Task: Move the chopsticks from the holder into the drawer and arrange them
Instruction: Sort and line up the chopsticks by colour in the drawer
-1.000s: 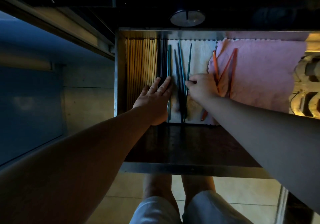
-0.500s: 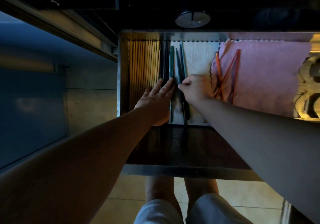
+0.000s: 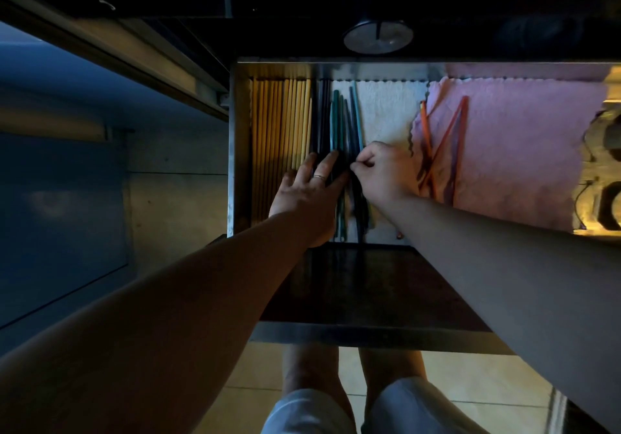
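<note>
I logged the right hand [image 3: 383, 171] with its fingers curled, thumb and forefinger pinching one stick of the blue-green chopsticks [image 3: 337, 121] near mid-length. Just to its left, the left hand [image 3: 309, 195] lay flat with straight fingers, pressing on the darker sticks of the same bundle. The bundle lay lengthwise on the white cloth [image 3: 389, 110], running out beyond the fingertips and back beneath both wrists.

Left of the left hand, the wooden chopsticks [image 3: 285, 121] lay in a close parallel row against the drawer [image 3: 235, 151] wall. Right of the right hand, the orange chopsticks [image 3: 447, 134] lay crossed on the pink cloth [image 3: 521, 151], not yet aligned.

Hazards, as I judged them:

1. Roll-out. Lifting the flat palm before the pinched stick was seated could let the round sticks roll right across the cloth.
2. Drag. Pulling the pinched stick sideways could skew its neighbours, since they lay touching.
3. Cloth creep. Palm pressure with any slide could bunch the white cloth and tilt the row.
4. Mixing. A push too far left could drive dark sticks into the wooden row.
5. Poor light. I could not tell individual dark sticks apart, so a crossed pair could go unnoticed.
</note>
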Tool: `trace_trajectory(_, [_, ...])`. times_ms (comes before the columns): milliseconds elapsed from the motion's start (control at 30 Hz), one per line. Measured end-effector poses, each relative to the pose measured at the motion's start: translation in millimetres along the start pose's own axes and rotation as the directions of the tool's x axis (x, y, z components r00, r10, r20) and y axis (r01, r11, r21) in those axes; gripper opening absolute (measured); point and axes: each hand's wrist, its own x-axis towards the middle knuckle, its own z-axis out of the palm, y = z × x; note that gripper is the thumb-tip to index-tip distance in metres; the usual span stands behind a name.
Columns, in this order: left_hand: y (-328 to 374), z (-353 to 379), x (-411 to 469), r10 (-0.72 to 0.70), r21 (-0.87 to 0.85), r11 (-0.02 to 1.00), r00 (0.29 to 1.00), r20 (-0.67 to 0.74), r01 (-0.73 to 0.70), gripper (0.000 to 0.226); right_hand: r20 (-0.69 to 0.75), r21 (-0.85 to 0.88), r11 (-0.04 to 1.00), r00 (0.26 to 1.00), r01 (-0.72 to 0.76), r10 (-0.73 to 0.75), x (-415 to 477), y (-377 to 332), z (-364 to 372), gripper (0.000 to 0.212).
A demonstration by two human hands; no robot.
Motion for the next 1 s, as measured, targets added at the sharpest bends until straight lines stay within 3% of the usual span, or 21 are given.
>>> trace_trajectory(1000, [-13,4,-7,0.031,-0.093,0.995,1.000,-0.001,-0.031,0.083,-0.004,-0.224,0.974,1.000,0.018,-0.020,3,-2,-5,0.014])
